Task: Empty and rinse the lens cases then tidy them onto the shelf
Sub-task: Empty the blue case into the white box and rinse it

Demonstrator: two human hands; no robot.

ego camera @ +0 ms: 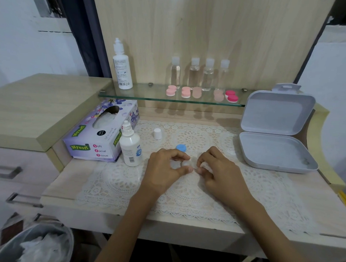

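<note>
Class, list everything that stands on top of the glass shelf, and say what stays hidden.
On the glass shelf: one tall white bottle, four clear bottles, and five lens cases in pink, peach and red. The cases' lids hide their insides.

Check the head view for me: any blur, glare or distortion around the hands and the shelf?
Head view: even, soft light, no hard glare; the left hand and right hand are sharp, but the white thing they pinch washes out against the lace mat; clear bottles on the glass shelf look soft; wide-angle bending warps the edges, as at the bin.
</note>
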